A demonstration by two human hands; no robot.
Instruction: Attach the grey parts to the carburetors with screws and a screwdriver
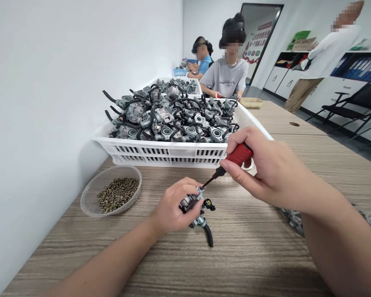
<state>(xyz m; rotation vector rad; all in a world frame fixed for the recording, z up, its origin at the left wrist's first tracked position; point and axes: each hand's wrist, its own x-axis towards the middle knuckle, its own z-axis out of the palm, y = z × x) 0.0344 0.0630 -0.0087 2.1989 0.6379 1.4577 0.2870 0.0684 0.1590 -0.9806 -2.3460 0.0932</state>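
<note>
My left hand (177, 204) is closed around a small metal carburetor (190, 202), holding it just over the wooden table. A short black hose hangs from its lower end. In my right hand (266, 173) is a screwdriver (239, 156) with a red handle, gripped between thumb and fingers. Its dark shaft slants down to the left, and the tip meets the top of the carburetor beside my left fingers. Whether a screw sits under the tip is too small to tell.
A clear round tub (89, 198) of small brass-coloured screws (119, 194) stands at the left. Behind my hands, a white plastic basket (170, 152) is heaped with carburetors (185, 115). More metal parts (292, 218) lie right, partly behind my forearm. Several people are farther back.
</note>
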